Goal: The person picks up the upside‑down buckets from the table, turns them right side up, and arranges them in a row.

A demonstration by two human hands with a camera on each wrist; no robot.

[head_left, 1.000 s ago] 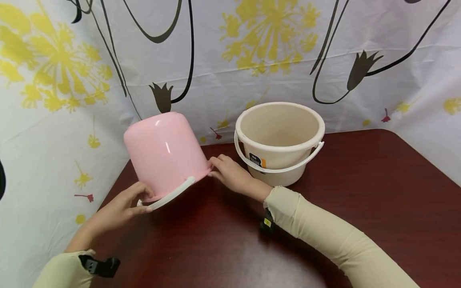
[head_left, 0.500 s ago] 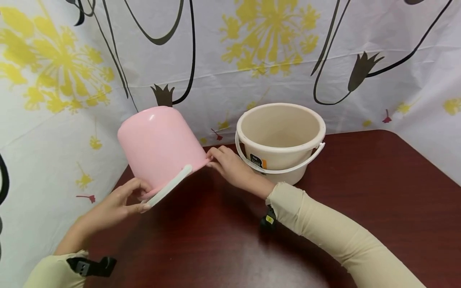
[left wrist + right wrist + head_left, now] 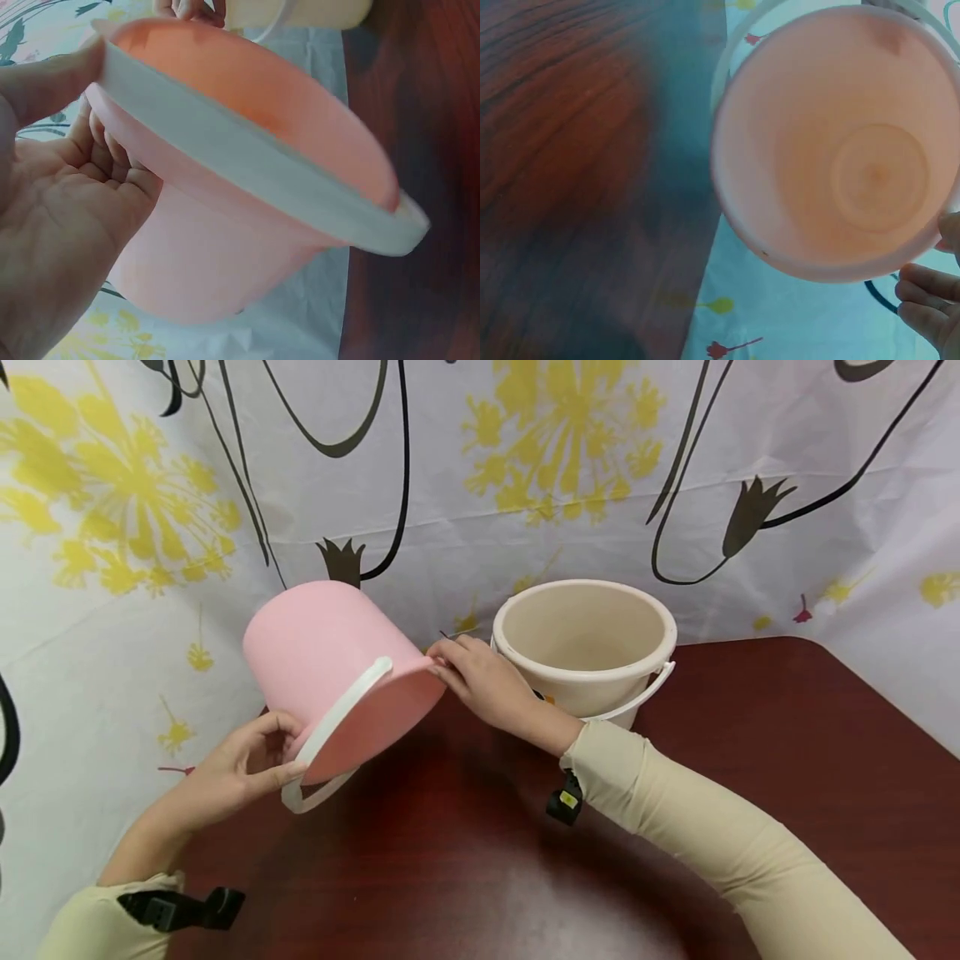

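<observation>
A pink bucket [image 3: 322,652] is held tilted over the left part of the table, its mouth turned down toward the front right. My left hand [image 3: 232,768] grips its rim at the lower left, with the thumb against the white handle [image 3: 341,710]. At the opposite side of the rim, my right hand [image 3: 487,681] pinches the edge between thumb and fingers. Bare pink inner walls and a round base show inside the bucket [image 3: 802,172] in the right wrist view. In the left wrist view the handle [image 3: 240,154] crosses in front of the mouth.
A cream bucket [image 3: 588,681] stands upright at the back of the dark red table [image 3: 465,860], partly behind my right hand, its white handle [image 3: 637,697] hanging down. A flower-patterned cloth [image 3: 450,468] hangs along the back and sides.
The pink bucket has tipped from nearly upside down toward its side, so its mouth now shows. Both hands stayed on the rim; the right rose slightly and the left shifted left.
</observation>
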